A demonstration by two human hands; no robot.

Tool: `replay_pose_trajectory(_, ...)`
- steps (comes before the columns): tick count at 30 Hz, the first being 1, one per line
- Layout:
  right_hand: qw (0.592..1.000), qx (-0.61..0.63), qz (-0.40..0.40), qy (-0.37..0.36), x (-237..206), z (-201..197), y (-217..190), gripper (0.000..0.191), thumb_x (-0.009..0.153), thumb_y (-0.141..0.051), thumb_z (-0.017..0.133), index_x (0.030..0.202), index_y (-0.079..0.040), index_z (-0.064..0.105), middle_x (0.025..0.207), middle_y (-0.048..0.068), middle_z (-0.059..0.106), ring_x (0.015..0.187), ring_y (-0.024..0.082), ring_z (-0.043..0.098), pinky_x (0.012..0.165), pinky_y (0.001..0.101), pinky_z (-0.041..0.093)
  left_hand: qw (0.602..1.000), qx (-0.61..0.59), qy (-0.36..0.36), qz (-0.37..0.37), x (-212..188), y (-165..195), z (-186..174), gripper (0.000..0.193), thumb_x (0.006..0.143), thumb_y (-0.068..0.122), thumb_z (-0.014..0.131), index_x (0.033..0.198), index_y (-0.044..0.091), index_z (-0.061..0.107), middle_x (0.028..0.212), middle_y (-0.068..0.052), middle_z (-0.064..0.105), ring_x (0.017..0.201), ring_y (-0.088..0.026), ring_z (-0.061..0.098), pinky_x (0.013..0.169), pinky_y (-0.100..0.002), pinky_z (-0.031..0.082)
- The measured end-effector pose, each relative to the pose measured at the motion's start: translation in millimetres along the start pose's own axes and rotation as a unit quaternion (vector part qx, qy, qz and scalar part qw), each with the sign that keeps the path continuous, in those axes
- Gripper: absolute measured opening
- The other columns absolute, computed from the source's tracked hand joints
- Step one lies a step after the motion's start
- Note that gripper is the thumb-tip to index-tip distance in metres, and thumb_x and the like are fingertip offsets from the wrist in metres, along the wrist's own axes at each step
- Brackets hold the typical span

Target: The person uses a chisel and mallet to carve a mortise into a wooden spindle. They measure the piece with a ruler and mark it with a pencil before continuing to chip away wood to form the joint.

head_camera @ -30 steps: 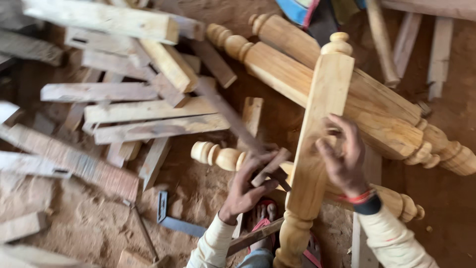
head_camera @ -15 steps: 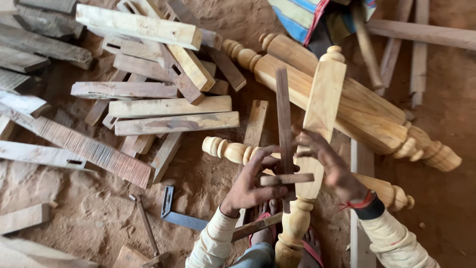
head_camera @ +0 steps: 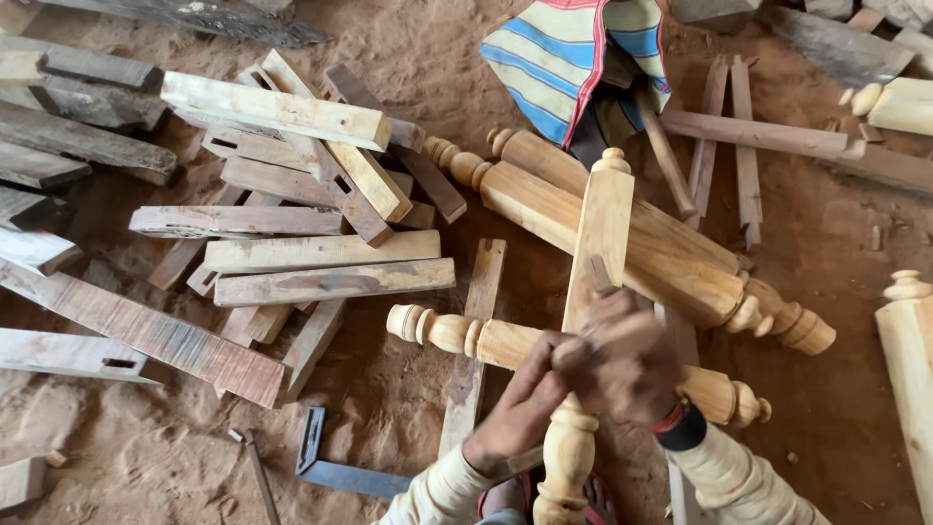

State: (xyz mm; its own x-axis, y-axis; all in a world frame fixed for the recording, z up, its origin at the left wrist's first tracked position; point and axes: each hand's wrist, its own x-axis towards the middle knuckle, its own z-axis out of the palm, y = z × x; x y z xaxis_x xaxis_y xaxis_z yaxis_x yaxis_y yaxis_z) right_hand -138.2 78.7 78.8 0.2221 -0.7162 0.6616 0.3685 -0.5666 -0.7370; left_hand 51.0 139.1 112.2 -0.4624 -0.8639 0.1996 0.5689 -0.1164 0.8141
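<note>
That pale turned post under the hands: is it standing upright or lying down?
Upright, slightly leaning. The post rises toward the camera above others lying flat; the left hand and blurred right hand grip it.

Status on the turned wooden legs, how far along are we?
Done: several turned legs lie shaped on the dirt floor. In hand: left hand and right hand meet on the upright leg, fingers blurred, so what they grip is unclear. Left: the pile of rough slats and the metal square lie untouched.
</note>
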Motion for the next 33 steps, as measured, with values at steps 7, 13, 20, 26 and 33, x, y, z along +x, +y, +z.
replay_pose_trajectory(7, 0.973, 0.073, -0.069, 0.208, -8.4, -78.9, 6.0, 0.040, 0.107, -0.048, 0.057, 0.124, -0.011, 0.059, 0.110, 0.013, 0.063, 0.096, 0.023, 0.066, 0.093, 0.0396, 0.054, 0.828, 0.518, 0.077, -0.200, -75.2, -62.8, -90.8, 0.033, 0.099, 0.031, 0.068, 0.117, 0.004, 0.064, 0.101, -0.015, 0.070, 0.094, -0.031, 0.069, 0.081, -0.042, 0.056)
replay_pose_trajectory(13, 0.900, -0.314, -0.234, 0.192, -19.2, -94.7, 39.6, 0.061, 0.098, -0.025, 0.077, 0.141, 0.000, 0.043, 0.130, 0.017, 0.055, 0.110, 0.029, 0.063, 0.096, 0.0447, 0.055, 0.686, 0.666, -0.061, -0.288, -151.1, -157.4, -114.4, 0.071, 0.084, 0.011, 0.068, 0.148, 0.004, 0.040, 0.133, -0.027, 0.050, 0.110, -0.045, 0.056, 0.085, -0.052, 0.054)
replay_pose_trajectory(20, 0.798, -0.521, -0.184, 0.240, -46.6, -107.2, 71.2, 0.069, 0.092, -0.016, 0.083, 0.142, -0.003, 0.038, 0.136, 0.016, 0.051, 0.118, 0.031, 0.058, 0.103, 0.0453, 0.051, 0.622, 0.712, -0.138, -0.294, -158.6, -145.6, -123.0, 0.057, 0.094, 0.017, 0.060, 0.147, 0.007, 0.043, 0.132, -0.022, 0.053, 0.110, -0.037, 0.059, 0.086, -0.048, 0.054)
replay_pose_trajectory(26, 0.821, -0.497, -0.135, 0.246, -74.4, -124.2, 83.4, 0.056, 0.094, -0.016, 0.078, 0.136, -0.005, 0.042, 0.130, 0.014, 0.055, 0.114, 0.028, 0.061, 0.100, 0.0429, 0.054, 0.696, 0.624, -0.115, -0.336, -179.0, -68.5, -167.3, 0.029, 0.102, 0.028, 0.056, 0.124, 0.011, 0.066, 0.097, -0.014, 0.070, 0.076, -0.027, 0.068, 0.067, -0.038, 0.059)
replay_pose_trajectory(33, 0.854, -0.455, -0.093, 0.232, -78.1, -103.8, 93.2, 0.041, 0.097, -0.017, 0.072, 0.129, -0.008, 0.047, 0.123, 0.012, 0.060, 0.110, 0.025, 0.065, 0.096, 0.0401, 0.056, 0.828, 0.431, 0.210, -0.289, -149.6, 9.2, -119.8, 0.045, 0.090, 0.028, 0.065, 0.127, 0.004, 0.066, 0.086, -0.013, 0.079, 0.067, -0.022, 0.077, 0.062, -0.041, 0.063)
